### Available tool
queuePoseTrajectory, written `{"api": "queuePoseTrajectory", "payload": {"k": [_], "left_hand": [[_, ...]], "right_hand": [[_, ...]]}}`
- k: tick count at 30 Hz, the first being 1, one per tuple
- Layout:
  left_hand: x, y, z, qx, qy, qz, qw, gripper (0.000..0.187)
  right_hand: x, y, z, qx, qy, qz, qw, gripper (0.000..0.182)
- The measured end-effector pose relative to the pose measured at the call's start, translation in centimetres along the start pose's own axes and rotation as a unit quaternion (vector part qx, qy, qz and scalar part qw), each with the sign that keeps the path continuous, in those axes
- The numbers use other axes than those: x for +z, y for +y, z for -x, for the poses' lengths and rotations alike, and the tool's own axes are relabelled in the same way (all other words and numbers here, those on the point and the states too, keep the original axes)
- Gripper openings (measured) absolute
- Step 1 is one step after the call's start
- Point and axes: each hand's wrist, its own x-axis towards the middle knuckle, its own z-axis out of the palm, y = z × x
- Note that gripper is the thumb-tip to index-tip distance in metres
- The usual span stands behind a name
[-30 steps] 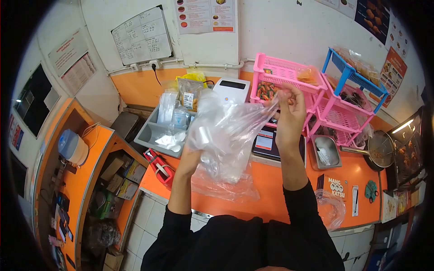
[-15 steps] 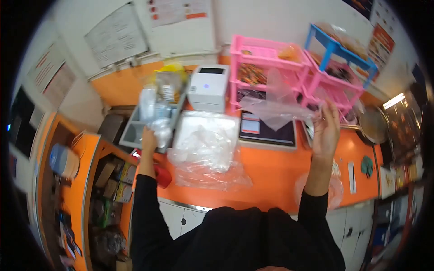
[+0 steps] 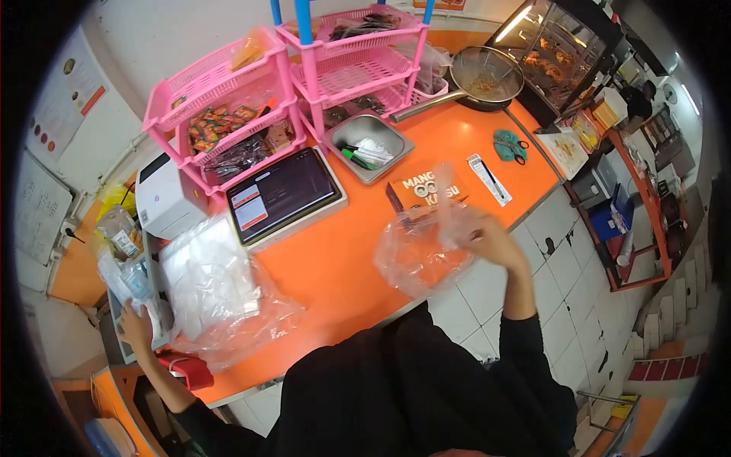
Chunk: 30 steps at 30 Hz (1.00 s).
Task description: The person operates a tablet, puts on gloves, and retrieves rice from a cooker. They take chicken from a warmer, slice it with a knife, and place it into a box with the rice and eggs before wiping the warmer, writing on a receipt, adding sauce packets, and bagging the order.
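My right hand (image 3: 487, 238) is closed on a clear plastic bag (image 3: 445, 209) beside a printed box (image 3: 426, 190). Another clear bag (image 3: 415, 255) lies on the orange counter (image 3: 320, 266) just below the box. At the left, my left hand (image 3: 137, 327) has its fingers apart at the front of a grey divided tray (image 3: 158, 293), close to small clear bags (image 3: 126, 276). A stack of white plastic bags (image 3: 209, 286) lies to the right of that hand.
Behind stand pink racks (image 3: 221, 91), a white printer (image 3: 164, 199) and a tablet (image 3: 285, 198). A metal tray (image 3: 371, 145) holds markers; a strainer (image 3: 483, 76), scissors (image 3: 520, 152) and a knife-like tool (image 3: 489, 180) lie rightward. Something red (image 3: 186, 369) sits at the front left.
The view has swung to the right. My right hand, with the clear bag, has come down from near the racks to beside the printed box. My left hand remains at the grey tray.
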Motion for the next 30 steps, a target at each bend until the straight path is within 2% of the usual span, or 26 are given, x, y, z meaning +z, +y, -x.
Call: {"api": "queuePoseTrajectory", "payload": {"k": [1,2,3,4,6,8,9,10,11,12,13,14,16,18,20,21,22,23,25,26,27,28,29,30], "left_hand": [[-2.2,1.8,2.1,0.071,0.095,0.085,0.989,0.043],[-4.5,4.0,4.6,0.139,0.188,0.169,0.957,0.041],[-7.0,6.9,7.8,0.185,0.195,0.232,0.935,0.038],[-9.5,10.3,11.3,0.228,0.203,0.294,0.906,0.035],[-13.7,17.1,18.3,0.31,0.145,0.444,0.828,0.035],[-15.4,23.1,23.9,0.433,0.006,0.545,0.718,0.035],[-16.5,26.0,26.0,0.528,-0.016,0.493,0.692,0.034],[-16.3,29.2,27.8,0.585,-0.069,0.477,0.652,0.032],[-15.8,32.5,29.9,0.604,-0.117,0.475,0.629,0.031],[-14.8,35.5,31.6,0.621,-0.164,0.471,0.605,0.03],[-12.3,38.2,33.0,0.636,-0.2,0.37,0.648,0.033],[-9.8,40.5,34.2,0.641,-0.233,0.263,0.682,0.036],[-6.8,43.5,36.0,0.624,-0.231,0.221,0.713,0.036],[-6.2,44.4,37.0,0.599,-0.241,0.18,0.742,0.036],[-6.6,43.4,37.5,0.595,-0.15,0.283,0.737,0.035],[-7.9,42.5,37.7,0.587,-0.153,0.284,0.743,0.035],[-9.5,41.3,37.6,0.532,-0.147,0.346,0.759,0.034],[-10.5,40.2,37.6,0.473,-0.138,0.405,0.77,0.032],[-10.2,37.8,38.4,0.266,-0.063,0.526,0.805,0.045],[-9.8,37.1,38.9,0.257,-0.062,0.523,0.81,0.045],[-9.2,36.6,39.3,0.155,0.069,0.511,0.843,0.053],[-8.6,36.2,39.8,0.049,0.198,0.485,0.851,0.06],[-7.8,35.8,40.3,0.044,0.202,0.483,0.851,0.06],[-6.9,35.4,41.0,-0.017,0.127,0.558,0.82,0.065]], "right_hand": [[1.8,3.1,0.0,-0.041,-0.045,0.075,0.995,0.019],[4.1,4.9,-0.1,0.011,-0.096,0.181,0.979,0.02],[5.3,6.0,-0.2,0.062,-0.145,0.284,0.946,0.021],[4.6,6.8,-0.4,0.056,-0.147,0.286,0.945,0.021],[2.7,8.5,-1.5,-0.084,-0.267,0.217,0.935,0.023],[-3.9,1.8,-3.3,-0.046,-0.189,0.036,0.98,0.023],[-5.8,2.9,-4.7,0.005,-0.197,-0.004,0.98,0.029],[-7.7,4.1,-6.0,0.058,-0.205,-0.044,0.976,0.037],[-8.4,5.8,-7.7,0.055,-0.212,-0.044,0.975,0.037],[-8.4,8.3,-9.4,-0.014,-0.187,0.096,0.978,0.052],[-8.1,10.5,-10.5,-0.084,-0.155,0.232,0.956,0.069],[-7.2,11.8,-11.1,-0.092,-0.159,0.229,0.956,0.069],[-4.6,12.9,-12.5,-0.137,-0.225,0.399,0.878,0.1],[-2.8,13.6,-13.5,-0.181,-0.253,0.348,0.884,0.104],[-0.9,13.8,-13.4,-0.217,-0.286,0.292,0.886,0.109],[-0.1,13.5,-13.4,-0.23,-0.25,0.267,0.902,0.107],[0.2,13.4,-13.5,-0.242,-0.212,0.242,0.915,0.105],[-0.1,13.1,-13.7,-0.251,-0.218,0.238,0.913,0.105],[-0.8,12.2,-14.0,-0.177,-0.254,0.239,0.92,0.102],[-0.8,12.8,-14.1,-0.184,-0.26,0.235,0.919,0.102],[-1.3,13.8,-14.2,-0.186,-0.235,0.236,0.924,0.1],[-1.8,14.7,-14.4,-0.187,-0.209,0.239,0.93,0.099],[-2.9,14.8,-14.6,-0.194,-0.21,0.238,0.928,0.099],[-4.5,14.2,-14.7,-0.179,-0.229,0.231,0.929,0.099]]}}
